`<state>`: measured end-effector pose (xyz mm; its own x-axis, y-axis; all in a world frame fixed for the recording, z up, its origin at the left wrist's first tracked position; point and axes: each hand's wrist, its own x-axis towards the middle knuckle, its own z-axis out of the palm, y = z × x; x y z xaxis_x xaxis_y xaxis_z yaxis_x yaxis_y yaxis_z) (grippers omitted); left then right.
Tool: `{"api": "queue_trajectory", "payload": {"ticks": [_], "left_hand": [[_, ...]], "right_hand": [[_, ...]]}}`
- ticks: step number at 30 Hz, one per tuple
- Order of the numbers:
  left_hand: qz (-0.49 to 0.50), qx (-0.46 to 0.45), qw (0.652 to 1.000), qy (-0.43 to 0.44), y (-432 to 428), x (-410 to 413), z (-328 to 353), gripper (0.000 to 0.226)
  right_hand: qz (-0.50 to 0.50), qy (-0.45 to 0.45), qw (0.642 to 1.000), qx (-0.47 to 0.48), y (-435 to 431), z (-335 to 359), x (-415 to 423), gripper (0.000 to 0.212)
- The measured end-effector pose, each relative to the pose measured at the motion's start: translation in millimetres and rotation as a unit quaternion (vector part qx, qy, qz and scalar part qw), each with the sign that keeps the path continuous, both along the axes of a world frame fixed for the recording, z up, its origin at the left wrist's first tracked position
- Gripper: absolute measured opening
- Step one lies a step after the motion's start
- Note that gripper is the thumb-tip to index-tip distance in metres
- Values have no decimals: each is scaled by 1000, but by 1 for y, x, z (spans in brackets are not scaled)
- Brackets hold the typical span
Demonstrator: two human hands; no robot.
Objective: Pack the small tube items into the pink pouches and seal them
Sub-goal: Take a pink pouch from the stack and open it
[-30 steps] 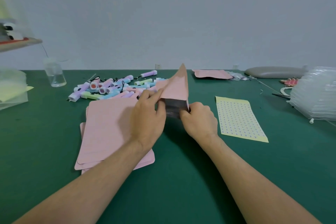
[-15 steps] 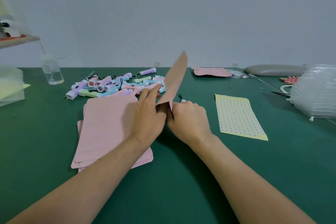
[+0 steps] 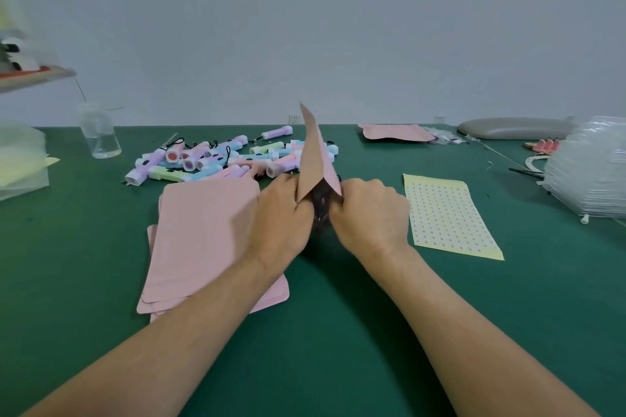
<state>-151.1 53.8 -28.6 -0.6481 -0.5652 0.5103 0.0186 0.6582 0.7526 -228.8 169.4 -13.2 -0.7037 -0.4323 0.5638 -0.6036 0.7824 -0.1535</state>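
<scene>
A pink pouch [image 3: 313,152] stands on end above the green table, its far tip pointing up. My left hand [image 3: 283,213] pinches its near left edge and my right hand [image 3: 371,210] grips its near right edge, so the mouth between them gapes and shows a dark lining. A stack of flat pink pouches [image 3: 200,234] lies to the left, partly under my left forearm. Behind it is a heap of pastel tube items [image 3: 216,159] with black cords. Whether a tube is inside the held pouch is hidden.
A yellow sticker sheet [image 3: 447,217] lies right of my hands. Another pink pouch [image 3: 396,132] rests at the back. A clear bottle [image 3: 100,135] stands at the far left, clear plastic stacks [image 3: 589,173] at the right edge, a grey pad [image 3: 515,128] behind them.
The pouch has turned from broadside to edge-on and upright. Half a second ago its mouth was pressed together; now my hands have parted and the mouth gapes again.
</scene>
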Motion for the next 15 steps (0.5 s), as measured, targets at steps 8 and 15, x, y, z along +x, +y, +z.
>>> {"api": "queue_trajectory", "payload": {"ticks": [8,15], "left_hand": [[-26,146,988,42,-2,0,6,29],[-48,247,968,23,-4,-4,4,38]], "right_hand": [[5,-4,1000,-6,1,4,5,33],[-15,1,1000,14,3,8,0,36]]}}
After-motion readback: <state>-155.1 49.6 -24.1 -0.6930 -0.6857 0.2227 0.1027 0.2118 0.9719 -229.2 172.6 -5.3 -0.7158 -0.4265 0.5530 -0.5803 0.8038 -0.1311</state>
